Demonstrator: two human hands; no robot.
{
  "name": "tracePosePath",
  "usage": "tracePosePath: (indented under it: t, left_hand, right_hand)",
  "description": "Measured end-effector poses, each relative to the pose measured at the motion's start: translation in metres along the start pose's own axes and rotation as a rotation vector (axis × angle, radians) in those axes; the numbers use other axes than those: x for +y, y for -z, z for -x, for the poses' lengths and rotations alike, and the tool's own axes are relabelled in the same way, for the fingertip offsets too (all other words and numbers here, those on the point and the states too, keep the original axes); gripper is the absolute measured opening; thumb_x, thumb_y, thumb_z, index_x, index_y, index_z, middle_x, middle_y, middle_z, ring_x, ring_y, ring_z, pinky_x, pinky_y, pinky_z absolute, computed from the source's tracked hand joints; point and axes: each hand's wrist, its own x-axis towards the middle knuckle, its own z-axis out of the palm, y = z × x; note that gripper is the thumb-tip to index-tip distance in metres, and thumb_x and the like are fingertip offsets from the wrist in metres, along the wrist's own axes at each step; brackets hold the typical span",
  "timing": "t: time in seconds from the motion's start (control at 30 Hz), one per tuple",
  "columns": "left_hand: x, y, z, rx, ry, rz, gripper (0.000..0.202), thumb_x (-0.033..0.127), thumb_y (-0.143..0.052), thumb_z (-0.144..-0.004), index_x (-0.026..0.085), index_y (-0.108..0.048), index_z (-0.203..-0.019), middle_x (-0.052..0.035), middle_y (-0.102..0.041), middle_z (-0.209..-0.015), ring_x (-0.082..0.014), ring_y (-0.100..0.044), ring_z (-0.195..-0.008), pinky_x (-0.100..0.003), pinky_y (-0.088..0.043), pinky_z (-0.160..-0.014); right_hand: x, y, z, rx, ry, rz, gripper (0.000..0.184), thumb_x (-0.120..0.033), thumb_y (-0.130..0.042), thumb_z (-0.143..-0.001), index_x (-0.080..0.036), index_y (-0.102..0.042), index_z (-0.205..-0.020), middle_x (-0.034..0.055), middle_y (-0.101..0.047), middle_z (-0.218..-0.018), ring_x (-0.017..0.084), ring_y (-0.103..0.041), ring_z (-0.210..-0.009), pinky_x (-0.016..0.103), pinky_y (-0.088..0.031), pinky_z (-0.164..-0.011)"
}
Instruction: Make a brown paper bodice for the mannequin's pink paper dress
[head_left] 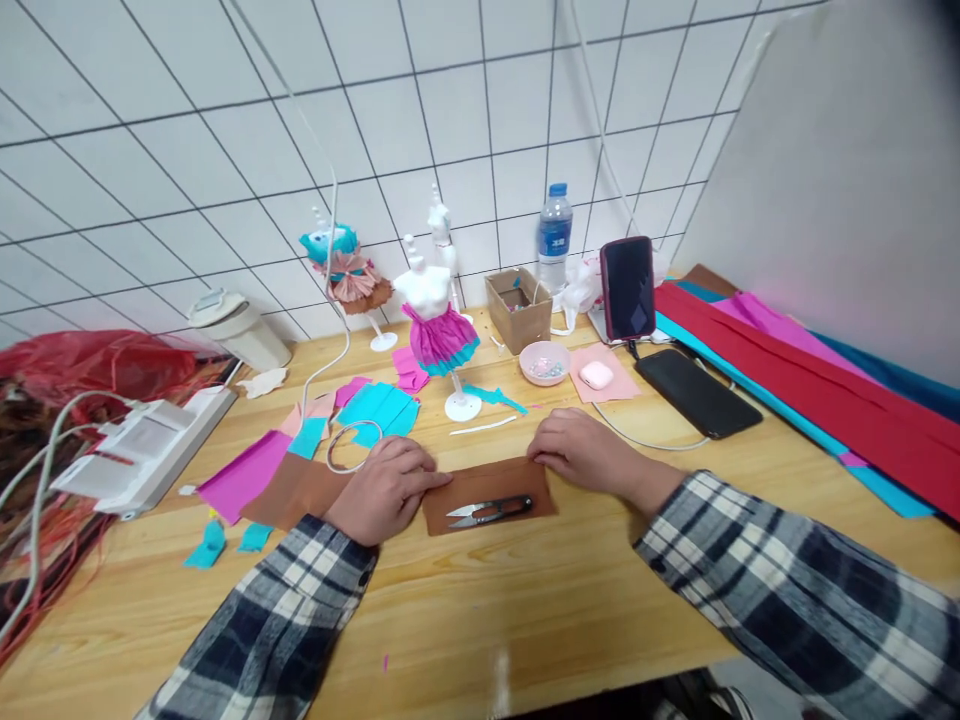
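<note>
Plaid sleeves (262, 625) extend forward. Brown cloth (487, 484) lies between the hands: right hand (581, 450) pinches its far corner; left hand (390, 485) touches the other, grip indeterminable. Edge alignment appears underway; folding would require removing the snips (516, 505) on top.

A wooden table (480, 600) carries a brown sheet (487, 483) and pink bowl (541, 379).

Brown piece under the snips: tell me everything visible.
The brown piece is a plain, roughly rectangular sheet, paper or thin cloth by its look, lying flat on the wooden table. The left hand touches its far left corner, the right hand its far right. Snips lie on it, blades leftward.
</note>
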Motion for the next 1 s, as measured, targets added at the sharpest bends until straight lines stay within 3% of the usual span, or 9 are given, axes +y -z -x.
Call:
tracePosePath:
  t: [0.27, 0.47, 0.63, 0.77, 0.9, 1.0]
  left_hand:
    - [0.001, 0.001, -0.002, 0.022, 0.019, -0.028, 0.028, 0.012, -0.047, -0.091, 0.022, -0.070, -0.105, -0.0055, -0.071, -0.094, -0.0203, -0.059, -0.092, -0.040, -0.045, -0.084]
    - [0.002, 0.004, -0.001, 0.007, 0.028, -0.041, 0.024, 0.014, -0.050, -0.090, 0.022, -0.071, -0.099, -0.0056, -0.071, -0.095, -0.0217, -0.059, -0.094, -0.041, -0.043, -0.085]
    - [0.002, 0.005, 0.003, -0.016, 0.038, -0.029, 0.028, 0.013, -0.050, -0.088, 0.023, -0.070, -0.104, -0.0061, -0.069, -0.099, -0.0225, -0.057, -0.097, -0.043, -0.043, -0.088]
    - [0.005, 0.006, 0.004, -0.034, 0.057, -0.024, 0.029, 0.013, -0.050, -0.088, 0.024, -0.070, -0.106, -0.0064, -0.068, -0.102, -0.0228, -0.056, -0.100, -0.043, -0.043, -0.090]
    - [0.007, 0.007, 0.003, -0.033, 0.076, -0.030, 0.028, 0.015, -0.051, -0.089, 0.025, -0.071, -0.105, -0.0062, -0.068, -0.102, -0.0227, -0.056, -0.100, -0.043, -0.043, -0.090]
    - [0.010, 0.008, 0.002, -0.030, 0.095, -0.030, 0.027, 0.016, -0.050, -0.090, 0.025, -0.072, -0.104, -0.0062, -0.068, -0.101, -0.0229, -0.056, -0.100, -0.044, -0.042, -0.090]
  right_hand:
    - [-0.005, 0.008, 0.003, -0.060, 0.120, 0.205, 0.020, -0.018, -0.053, -0.089, -0.020, -0.073, -0.094, 0.0043, -0.069, -0.086, 0.021, -0.055, -0.087, 0.036, -0.033, -0.078]
    - [-0.002, 0.011, 0.009, -0.090, 0.130, 0.186, 0.035, -0.010, -0.055, -0.078, -0.024, -0.073, -0.104, 0.0047, -0.069, -0.100, 0.021, -0.054, -0.090, 0.036, -0.033, -0.080]
    - [0.004, 0.011, 0.015, 0.040, 0.073, 0.052, 0.044, -0.004, -0.051, -0.074, -0.026, -0.073, -0.105, 0.0037, -0.068, -0.106, 0.020, -0.056, -0.095, 0.035, -0.036, -0.084]
    - [-0.019, 0.011, -0.001, 0.140, 0.053, 0.043, 0.043, -0.007, -0.050, -0.078, -0.021, -0.068, -0.114, 0.0063, -0.067, -0.110, 0.021, -0.054, -0.100, 0.036, -0.036, -0.087]
    - [-0.052, 0.003, -0.029, -0.008, 0.172, 0.174, 0.041, -0.018, -0.054, -0.082, -0.019, -0.062, -0.123, 0.0096, -0.066, -0.106, 0.025, -0.051, -0.095, 0.039, -0.035, -0.082]
    - [-0.060, -0.007, -0.040, -0.118, 0.188, 0.263, 0.036, -0.020, -0.055, -0.083, -0.019, -0.066, -0.118, 0.0090, -0.064, -0.094, 0.024, -0.051, -0.087, 0.039, -0.033, -0.076]
